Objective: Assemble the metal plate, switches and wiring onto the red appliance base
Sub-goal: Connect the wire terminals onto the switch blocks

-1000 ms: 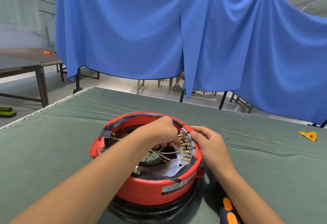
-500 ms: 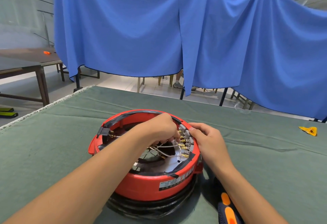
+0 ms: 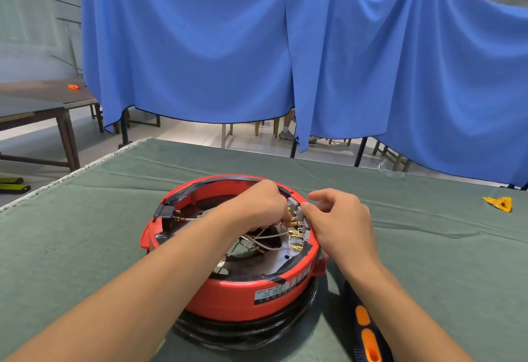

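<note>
The round red appliance base (image 3: 228, 296) lies upside down on the green table cloth, stacked on a black ring. Inside it I see a metal plate (image 3: 278, 264), white wires (image 3: 265, 240) and a row of grey switches with brass terminals (image 3: 297, 227) along the right inner rim. My left hand (image 3: 261, 204) reaches into the base with curled fingers pinching a wire terminal at the switch row. My right hand (image 3: 337, 219) sits at the rim outside that row, its thumb and fingers pinching the upper switch. A black connector (image 3: 164, 211) sits on the left rim.
A blue and orange screwdriver (image 3: 365, 330) lies on the cloth by my right forearm. A yellow scrap (image 3: 498, 203) lies far right. Blue curtains (image 3: 285, 47) hang behind the table's far edge. A brown table (image 3: 34, 104) stands at left, across the floor.
My head has tipped slightly, so the base sits a little higher in view. Both hands stay at the switch row; my right fingers have lifted a bit off the rim.
</note>
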`<action>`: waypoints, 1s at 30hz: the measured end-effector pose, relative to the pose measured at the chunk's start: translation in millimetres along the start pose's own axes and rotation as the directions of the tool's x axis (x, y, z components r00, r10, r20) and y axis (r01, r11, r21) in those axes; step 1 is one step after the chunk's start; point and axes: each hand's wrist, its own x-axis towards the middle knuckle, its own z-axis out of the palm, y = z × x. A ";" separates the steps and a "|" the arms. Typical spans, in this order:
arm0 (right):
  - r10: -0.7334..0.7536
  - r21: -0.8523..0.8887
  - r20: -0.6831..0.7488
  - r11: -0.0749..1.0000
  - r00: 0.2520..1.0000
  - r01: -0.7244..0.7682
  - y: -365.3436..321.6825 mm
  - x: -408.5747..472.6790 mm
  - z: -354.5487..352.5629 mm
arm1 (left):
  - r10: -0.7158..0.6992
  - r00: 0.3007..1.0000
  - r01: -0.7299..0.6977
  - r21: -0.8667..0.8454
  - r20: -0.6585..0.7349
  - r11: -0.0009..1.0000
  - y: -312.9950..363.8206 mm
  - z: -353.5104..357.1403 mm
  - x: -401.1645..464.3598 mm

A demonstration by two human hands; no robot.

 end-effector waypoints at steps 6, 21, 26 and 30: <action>-0.003 -0.034 -0.036 0.999 0.999 0.002 -3.0 -1.9 -1.3 | 0.058 0.997 -0.055 0.055 -0.048 0.997 0.5 5.9 -3.8; -0.025 -0.029 -0.048 0.999 0.999 0.024 -1.7 1.6 0.3 | 0.018 0.996 -0.010 0.088 -0.087 0.996 7.6 13.9 -3.4; -0.018 0.015 -0.044 1.000 0.999 0.019 -0.2 1.2 1.8 | -0.004 0.994 0.009 0.049 -0.108 0.999 7.2 11.9 -3.1; -0.011 0.058 -0.037 0.998 0.999 0.013 1.3 2.3 2.5 | 0.000 0.993 0.004 0.032 -0.122 0.999 7.5 12.1 -2.3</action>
